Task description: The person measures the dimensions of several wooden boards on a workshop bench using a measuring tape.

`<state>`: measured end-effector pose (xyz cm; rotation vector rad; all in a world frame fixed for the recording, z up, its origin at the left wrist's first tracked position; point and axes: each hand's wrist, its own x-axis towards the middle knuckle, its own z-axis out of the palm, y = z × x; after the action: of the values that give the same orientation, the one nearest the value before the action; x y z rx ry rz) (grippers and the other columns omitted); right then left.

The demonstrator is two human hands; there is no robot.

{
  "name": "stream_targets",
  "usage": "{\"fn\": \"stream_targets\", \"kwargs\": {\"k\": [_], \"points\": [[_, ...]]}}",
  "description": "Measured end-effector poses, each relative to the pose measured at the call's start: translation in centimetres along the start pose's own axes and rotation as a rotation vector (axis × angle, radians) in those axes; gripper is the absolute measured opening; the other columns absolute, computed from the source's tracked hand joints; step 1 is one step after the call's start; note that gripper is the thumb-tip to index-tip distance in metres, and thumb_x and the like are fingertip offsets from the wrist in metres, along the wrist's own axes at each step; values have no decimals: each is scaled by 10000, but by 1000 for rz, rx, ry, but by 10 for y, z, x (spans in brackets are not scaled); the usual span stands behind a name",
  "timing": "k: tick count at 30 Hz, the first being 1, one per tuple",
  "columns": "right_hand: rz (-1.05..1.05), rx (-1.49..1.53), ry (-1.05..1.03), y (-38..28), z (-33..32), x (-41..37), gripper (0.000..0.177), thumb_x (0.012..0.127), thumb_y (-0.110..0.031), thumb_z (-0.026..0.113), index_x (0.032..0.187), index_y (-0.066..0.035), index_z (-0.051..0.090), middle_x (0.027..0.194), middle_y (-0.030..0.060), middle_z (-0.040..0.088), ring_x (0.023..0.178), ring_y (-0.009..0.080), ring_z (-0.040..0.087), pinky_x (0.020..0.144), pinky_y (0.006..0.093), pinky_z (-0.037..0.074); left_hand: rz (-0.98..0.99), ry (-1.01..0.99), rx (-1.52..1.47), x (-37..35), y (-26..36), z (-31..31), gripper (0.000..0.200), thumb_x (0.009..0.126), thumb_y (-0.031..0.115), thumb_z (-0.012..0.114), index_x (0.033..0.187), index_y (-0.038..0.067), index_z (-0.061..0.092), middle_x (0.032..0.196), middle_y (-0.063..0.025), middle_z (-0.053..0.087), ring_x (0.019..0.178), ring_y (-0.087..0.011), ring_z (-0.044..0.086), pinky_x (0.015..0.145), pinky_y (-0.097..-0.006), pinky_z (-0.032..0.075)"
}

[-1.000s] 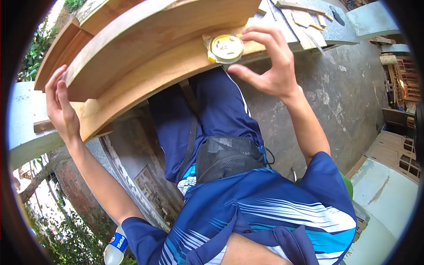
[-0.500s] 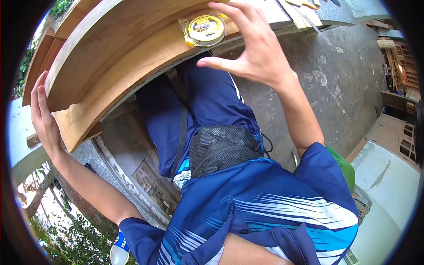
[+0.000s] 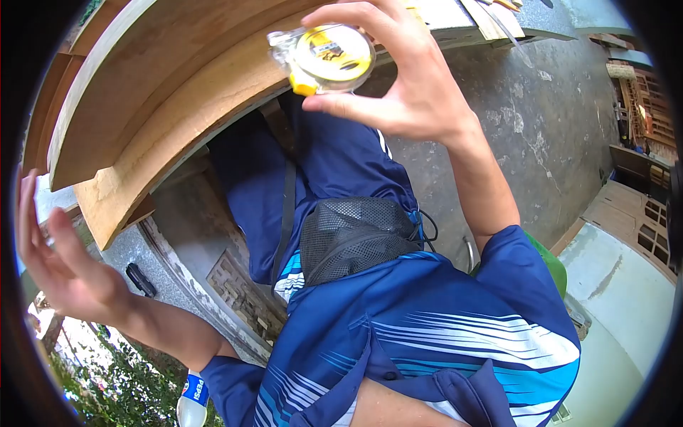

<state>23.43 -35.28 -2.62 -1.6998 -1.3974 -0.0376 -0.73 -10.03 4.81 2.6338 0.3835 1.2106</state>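
Note:
A round yellow tape measure with a clear case point(image 3: 333, 55) is gripped between the thumb and fingers of my right hand point(image 3: 405, 78), above the front edge of a wooden board point(image 3: 167, 135). Its yellow corner points down toward my thumb. My left hand point(image 3: 71, 270) is raised at the far left with its fingers apart and nothing in it. Close to that hand are the end of the flat board and a second, upright board point(image 3: 121, 92) standing on it.
A small black object point(image 3: 141, 280) lies on a grey ledge at the left. More wood pieces point(image 3: 491, 21) and a thin blade-like strip rest at the top right. A bottle with a blue Pepsi label point(image 3: 193, 398) is at the lower left, and a green rounded object point(image 3: 548, 263) is behind my right arm.
My right hand has closed on the tape measure and lifted it off the board. My left hand has come away from the upright board, moving down and outward.

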Motion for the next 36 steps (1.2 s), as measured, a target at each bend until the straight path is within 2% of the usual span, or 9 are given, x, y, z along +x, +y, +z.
{"fn": "stream_targets", "kwargs": {"k": [3, 5, 10, 12, 13, 15, 16, 19, 36], "points": [[-114, 103, 3, -13, 2, 12, 650, 705, -255, 873, 1259, -64, 592, 1121, 173, 522, 1068, 297, 542, 918, 379, 462, 107, -140, -99, -9, 41, 26, 313, 928, 52, 566, 1225, -44, 598, 1264, -240, 625, 1219, -319, 584, 1075, -422, 413], [-190, 130, 21, -20, 5, 18, 647, 704, -241, 870, 1259, -62, 591, 1112, 180, 506, 1055, 299, 540, 898, 377, 472, -23, -275, -298, -20, 52, 39, 283, 985, 90, 530, 1227, -47, 583, 1300, -216, 607, 1203, -287, 583, 1082, -406, 397], [-292, 321, 67, 3, 29, 18, 587, 708, -215, 848, 1210, -55, 589, 1086, 185, 471, 1020, 306, 534, 850, 380, 486, -126, -352, -578, -46, 72, 71, 140, 869, -20, 643, 1007, -41, 634, 970, -161, 672, 916, -250, 648, 840, -329, 500], [-316, 190, 56, -1, 15, 14, 571, 687, -189, 833, 1188, -54, 596, 1084, 168, 508, 1034, 301, 511, 864, 381, 476, -71, -556, -617, -59, 84, 83, 127, 783, 25, 683, 905, 6, 654, 850, -146, 659, 812, -289, 641, 749, -357, 512], [-313, 106, 45, -7, 1, 13, 564, 676, -176, 826, 1178, -54, 599, 1082, 159, 526, 1040, 298, 499, 870, 382, 471, 49, -743, -663, -65, 87, 96, 150, 783, 99, 700, 914, 33, 671, 910, -132, 670, 861, -311, 638, 796, -400, 509], [-291, 41, 31, -11, -11, 9, 563, 655, -173, 830, 1160, -58, 608, 1072, 127, 577, 1047, 289, 489, 890, 384, 454, 18, -1018, -713, -100, 104, 116, 289, 904, 272, 616, 1079, 67, 722, 1199, -122, 648, 1191, -313, 540, 1045, -433, 390], [-264, 32, 17, -13, -16, 8, 570, 644, -183, 841, 1153, -62, 614, 1063, 105, 609, 1048, 283, 491, 904, 386, 442, 62, -1127, -663, -117, 106, 124, 355, 943, 333, 568, 1136, 80, 724, 1281, -114, 627, 1261, -309, 498, 1101, -431, 344], [-239, -21, -21, -11, -26, 3, 583, 630, -213, 863, 1141, -69, 623, 1054, 71, 653, 1038, 271, 498, 912, 382, 430, 44, -1308, -664, -138, 111, 128, 352, 940, 347, 587, 1148, 102, 730, 1367, -100, 585, 1263, -318, 506, 1118, -453, 327], [-198, 96, 89, 7, -22, -8, 597, 610, -242, 876, 1122, -58, 630, 1063, 70, 639, 1010, 250, 511, 877, 363, 436, 6, -1356, -735, -141, 110, 116, 321, 920, 376, 612, 1136, 186, 752, 1381, -91, 544, 1276, -307, 468, 1110, -453, 354]]}}
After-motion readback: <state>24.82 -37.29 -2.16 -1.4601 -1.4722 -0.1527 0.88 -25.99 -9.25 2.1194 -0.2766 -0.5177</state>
